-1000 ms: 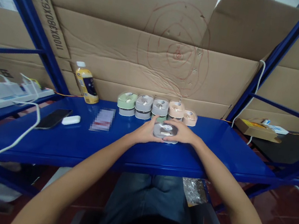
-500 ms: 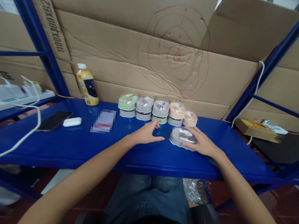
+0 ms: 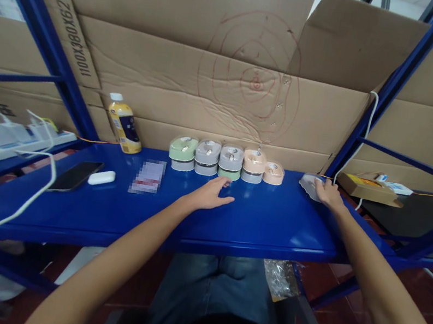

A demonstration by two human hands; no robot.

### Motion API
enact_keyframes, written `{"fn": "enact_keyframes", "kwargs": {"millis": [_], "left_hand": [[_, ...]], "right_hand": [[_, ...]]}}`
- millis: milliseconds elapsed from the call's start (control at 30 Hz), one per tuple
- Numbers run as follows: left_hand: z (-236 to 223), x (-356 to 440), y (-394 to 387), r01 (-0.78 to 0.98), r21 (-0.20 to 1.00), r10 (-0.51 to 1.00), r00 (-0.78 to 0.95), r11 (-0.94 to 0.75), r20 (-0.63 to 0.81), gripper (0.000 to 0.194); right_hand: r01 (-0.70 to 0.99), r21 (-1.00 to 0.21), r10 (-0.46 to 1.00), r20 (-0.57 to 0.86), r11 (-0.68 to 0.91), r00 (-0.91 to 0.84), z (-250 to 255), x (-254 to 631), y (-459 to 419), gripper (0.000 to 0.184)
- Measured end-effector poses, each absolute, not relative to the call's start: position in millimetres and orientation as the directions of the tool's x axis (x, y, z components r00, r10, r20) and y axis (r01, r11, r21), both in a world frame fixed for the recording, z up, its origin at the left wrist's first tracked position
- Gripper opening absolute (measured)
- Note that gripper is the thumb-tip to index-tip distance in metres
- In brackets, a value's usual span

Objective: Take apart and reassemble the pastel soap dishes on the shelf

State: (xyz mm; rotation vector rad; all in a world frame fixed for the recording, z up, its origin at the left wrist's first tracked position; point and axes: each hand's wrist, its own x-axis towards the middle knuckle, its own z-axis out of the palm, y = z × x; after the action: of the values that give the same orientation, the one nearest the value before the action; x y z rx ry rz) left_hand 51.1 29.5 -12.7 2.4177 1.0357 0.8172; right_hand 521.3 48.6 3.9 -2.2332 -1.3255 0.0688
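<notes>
At the right end of the blue tabletop, my right hand (image 3: 327,193) grips the near right edge of a grey oval box (image 3: 309,184) with a clear cover. The box is smeared by motion, so I cannot tell if its underside touches the table. My left hand (image 3: 210,193) is empty, thumb and fingers apart, low over the middle of the table. Just beyond it stands a row of small lidded boxes in stacks: a green-topped one (image 3: 182,148), two grey-topped ones (image 3: 207,151) (image 3: 231,157) and a peach-topped one (image 3: 254,160). Beside them sits a single peach box (image 3: 273,173).
To the left are a yellow drink bottle (image 3: 125,126), a blurred-out card (image 3: 148,176), a white earbud case (image 3: 101,177) and a dark phone (image 3: 76,176). A white cable (image 3: 29,203) hangs over the left edge. Cardboard (image 3: 164,76) closes off the back, between blue posts.
My right hand has carried the grey box from mid-table to the far right, beyond the single peach box. My left hand has stayed nearly in place, still open.
</notes>
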Motion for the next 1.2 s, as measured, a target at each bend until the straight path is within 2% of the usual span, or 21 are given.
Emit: {"fn": "enact_keyframes", "kwargs": {"millis": [200,333,433,500,567,633,700,800,900,933,1033,1100,1200], "left_hand": [[-12.0,49.6,28.7,0.548,0.539,0.757,0.57,-0.64,0.319,0.059],[-10.3,49.2,27.2,0.555,0.532,0.758,0.569,-0.639,0.317,0.057],[-8.5,49.2,26.3,0.561,0.521,0.755,0.578,-0.644,0.31,0.057],[-7.6,49.2,26.0,0.567,0.511,0.752,0.587,-0.646,0.298,0.059],[-7.2,49.2,26.1,0.574,0.506,0.754,0.588,-0.644,0.293,0.059],[-7.3,49.0,26.7,0.58,0.499,0.755,0.588,-0.644,0.291,0.059],[-7.9,48.7,27.7,0.581,0.488,0.75,0.594,-0.651,0.291,0.057],[-8.8,48.3,29.2,0.58,0.476,0.741,0.603,-0.661,0.295,0.055],[-8.9,48.4,29.5,0.581,0.466,0.737,0.608,-0.667,0.296,0.054],[-8.8,48.5,29.2,0.583,0.463,0.736,0.61,-0.668,0.293,0.054],[-8.1,48.5,28.1,0.59,0.464,0.741,0.61,-0.661,0.28,0.056],[-7.8,48.5,27.4,0.586,0.476,0.745,0.605,-0.656,0.283,0.057],[-7.8,48.8,26.7,0.573,0.494,0.747,0.596,-0.654,0.297,0.056]], "right_hand": [[0.799,-0.514,0.837,0.249,-0.313,0.488,3.6,490.9,103.8,0.065],[0.83,-0.522,0.875,0.29,-0.194,0.387,-6.1,466.1,115.1,0.07],[0.846,-0.509,0.853,0.359,-0.16,0.378,-6.1,453.8,109.2,0.078],[0.905,-0.42,0.829,0.482,-0.067,0.285,-1.7,444.7,100.6,0.08],[0.964,-0.243,0.824,0.564,0.105,0.052,3.4,431.6,90.5,0.077],[0.961,-0.078,0.846,0.497,0.265,-0.193,6.5,414.8,79.5,0.073],[0.95,0.001,0.885,0.364,0.312,-0.291,7.4,397.6,65.8,0.075],[0.962,0.064,0.916,0.295,0.264,-0.271,9.5,379.2,37.9,0.079],[0.971,0.083,0.907,0.346,0.225,-0.24,17.2,370.3,6.8,0.06],[0.981,0.066,0.907,0.374,0.182,-0.193,20.4,367.8,-1.5,0.059],[1.0,-0.021,0.914,0.406,0.015,-0.005,28.8,358.8,-14.2,0.074],[0.994,-0.081,0.94,0.328,-0.075,0.098,32.1,353.3,-14.1,0.085],[0.981,-0.128,0.97,0.175,-0.147,0.168,34.4,352.1,-12.4,0.084]]}}
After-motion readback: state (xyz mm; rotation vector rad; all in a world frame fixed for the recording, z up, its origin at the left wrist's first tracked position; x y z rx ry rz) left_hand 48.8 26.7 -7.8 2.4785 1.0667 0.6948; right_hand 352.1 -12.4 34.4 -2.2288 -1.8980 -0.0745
